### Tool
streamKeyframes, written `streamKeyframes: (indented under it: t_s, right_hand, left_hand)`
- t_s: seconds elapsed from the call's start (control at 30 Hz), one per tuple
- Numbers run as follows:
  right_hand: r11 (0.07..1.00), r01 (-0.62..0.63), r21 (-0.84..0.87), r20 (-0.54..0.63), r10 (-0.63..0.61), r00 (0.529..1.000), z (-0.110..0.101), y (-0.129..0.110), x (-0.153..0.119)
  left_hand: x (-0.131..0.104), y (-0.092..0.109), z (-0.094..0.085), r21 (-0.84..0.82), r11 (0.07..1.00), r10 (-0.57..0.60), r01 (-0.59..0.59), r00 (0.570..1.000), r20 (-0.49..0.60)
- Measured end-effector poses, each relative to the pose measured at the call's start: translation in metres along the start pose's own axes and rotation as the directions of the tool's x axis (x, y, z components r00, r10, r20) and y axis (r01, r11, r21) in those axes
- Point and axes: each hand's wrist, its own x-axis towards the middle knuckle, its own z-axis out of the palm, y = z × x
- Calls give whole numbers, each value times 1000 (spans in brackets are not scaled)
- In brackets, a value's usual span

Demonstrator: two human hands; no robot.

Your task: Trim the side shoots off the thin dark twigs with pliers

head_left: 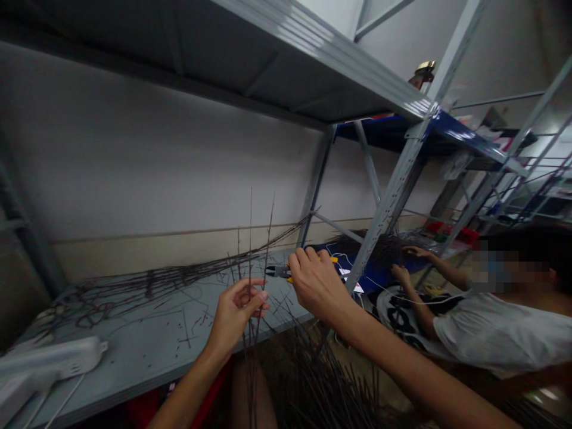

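My left hand is closed around several thin dark twigs, which stand nearly upright and run down past my lap. My right hand grips cutting pliers with yellow handles. The pliers' dark jaws point left, close to the twigs just above my left fingers; whether they touch a twig I cannot tell. Below my hands a thick heap of dark twigs fills the space beside my leg.
A grey metal shelf carries a long bundle of twigs, small cut scraps and a white power strip. A rack post rises at the right. Beyond it, a co-worker in a white shirt handles twigs on a blue shelf.
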Motion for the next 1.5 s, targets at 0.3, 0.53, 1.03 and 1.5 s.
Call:
streamKeyframes:
  t_s: [0.3, 0.53, 1.03, 1.5]
  right_hand:
    - [1000, 18, -26, -54, -19, 998, -2, -6, 6]
    - [994, 108, 28, 62, -109, 992, 13, -2, 9]
    - [291, -225, 930, 95, 402, 911, 13, 4, 37]
    - [651, -153, 743, -42, 274, 961, 1, 3, 37]
  left_hand:
    - [1, 6, -4, 32, 999, 22, -21, 999, -24]
    - [-1, 0, -1, 2, 1000, -9, 10, 997, -75]
    - [4, -12, 7, -6, 998, -55, 55, 998, -29]
    - [28, 13, 31, -179, 984, -24, 8, 996, -86]
